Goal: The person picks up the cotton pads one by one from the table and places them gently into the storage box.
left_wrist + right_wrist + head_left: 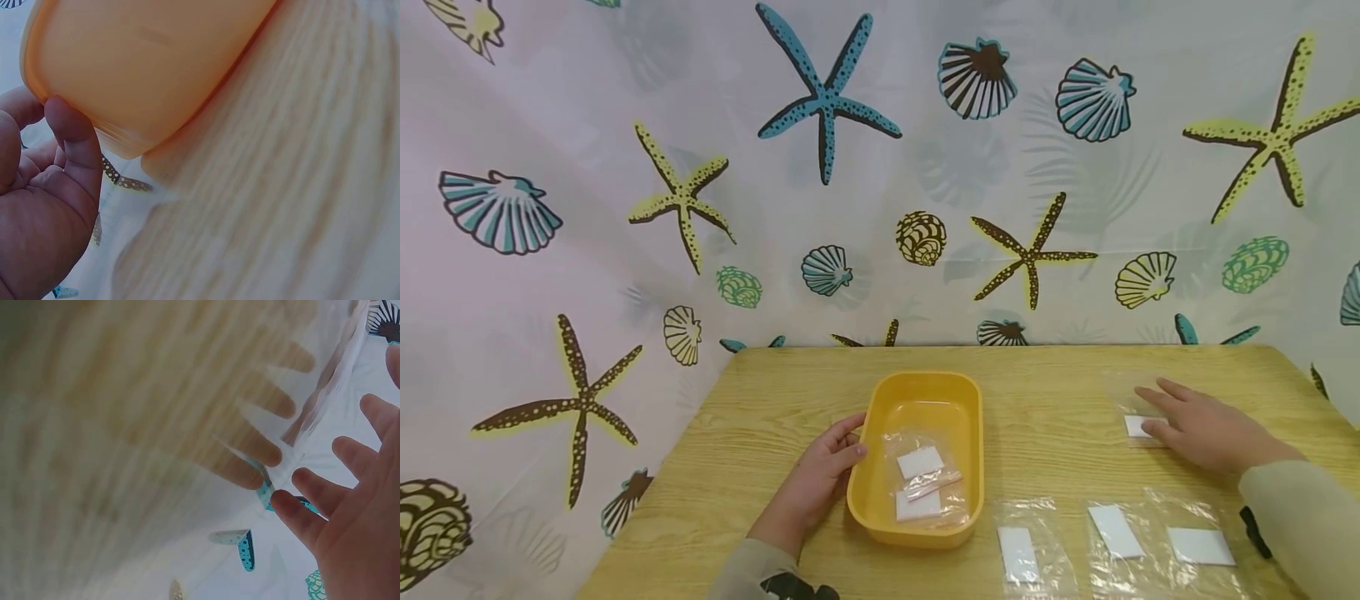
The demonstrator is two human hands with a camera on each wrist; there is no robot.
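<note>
From where I stood, the yellow tray (pixel 917 540) sat on the wood-grain table (pixel 1045 392), a little left of its middle, with the person's left hand (pixel 816 479) at its left side: the thumb pressed at the rim and the other fingers bent, so that it held the tray lightly by its edge. The right hand (pixel 1206 429) was well apart from it, at the right of the table, fingers spread and nearly straight, with nothing in its grasp that I could make out; it covered part of a far plastic bag (pixel 1137 426), whose white piece showed beside the thumb, though whether the fingertips touched the plastic I could not tell. Inside the tray were two clear bags, an upper bag (pixel 920 462) with a reddish strip along its edge overlapping a lower bag (pixel 917 505), each with a white rectangle in it. Three more lay flat on the table, nearer the person: a left bag (pixel 1019 554) near the tray, then a middle bag (pixel 1116 531) and a right bag (pixel 1200 546) side by side. Going by the bags in sight, I judged the work about a third along: two were in the tray, and four, the one under the right hand among them, were yet outside it
</note>
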